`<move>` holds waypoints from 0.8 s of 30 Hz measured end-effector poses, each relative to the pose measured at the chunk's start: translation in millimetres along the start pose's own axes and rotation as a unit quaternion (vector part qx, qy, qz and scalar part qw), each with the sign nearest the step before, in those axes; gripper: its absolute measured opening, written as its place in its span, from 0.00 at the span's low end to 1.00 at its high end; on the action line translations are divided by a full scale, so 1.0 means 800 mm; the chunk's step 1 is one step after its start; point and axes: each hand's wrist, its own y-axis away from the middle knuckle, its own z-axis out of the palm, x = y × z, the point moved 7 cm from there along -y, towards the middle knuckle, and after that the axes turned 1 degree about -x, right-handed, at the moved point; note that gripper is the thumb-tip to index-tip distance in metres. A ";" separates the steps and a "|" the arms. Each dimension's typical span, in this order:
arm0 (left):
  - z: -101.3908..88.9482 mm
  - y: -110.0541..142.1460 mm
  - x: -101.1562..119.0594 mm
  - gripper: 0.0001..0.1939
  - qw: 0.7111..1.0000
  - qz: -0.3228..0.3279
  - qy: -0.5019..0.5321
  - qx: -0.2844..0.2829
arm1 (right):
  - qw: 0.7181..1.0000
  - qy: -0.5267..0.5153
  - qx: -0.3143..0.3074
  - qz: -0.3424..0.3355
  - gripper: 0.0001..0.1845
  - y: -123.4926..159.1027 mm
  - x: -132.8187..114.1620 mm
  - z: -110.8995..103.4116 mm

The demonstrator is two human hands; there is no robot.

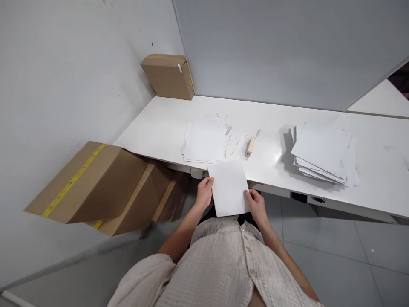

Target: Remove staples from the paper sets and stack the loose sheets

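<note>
Shirt: pale, crinkled cloth, buttoned down the front.
Right hand: fingers pinched on the paper's right edge, thumb on the upper face.
Left hand: fingers pinched on the opposite edge.
White paper: held between both hands before the waist, at the table's near edge; plain, smooth, four-sided, slightly slanted, with no visible print; one sheet or several, it is hard to tell.
Cartons: brown, yellow-taped, left of the table.
Table: white, bearing a low paper pile at left, a taller, uneven stack at right, and a small cream tool between them.
Brown box: at the far left corner, against the grey panel.
</note>
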 end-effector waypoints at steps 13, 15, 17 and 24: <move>0.089 0.049 0.156 0.12 0.939 0.300 -0.164 -0.044 | 0.980 -0.044 0.036 -0.190 0.12 -0.003 -0.182 -0.029; 0.108 0.050 0.185 0.12 0.924 0.354 -0.139 -0.044 | 0.965 -0.056 0.050 -0.253 0.11 -0.011 -0.219 -0.034; 0.123 0.043 0.196 0.12 0.915 0.381 -0.113 -0.060 | 0.950 -0.078 0.055 -0.298 0.11 -0.023 -0.235 -0.035; 0.135 0.002 0.156 0.14 0.932 0.329 -0.099 -0.121 | 0.959 -0.079 0.031 -0.270 0.11 -0.062 -0.186 -0.022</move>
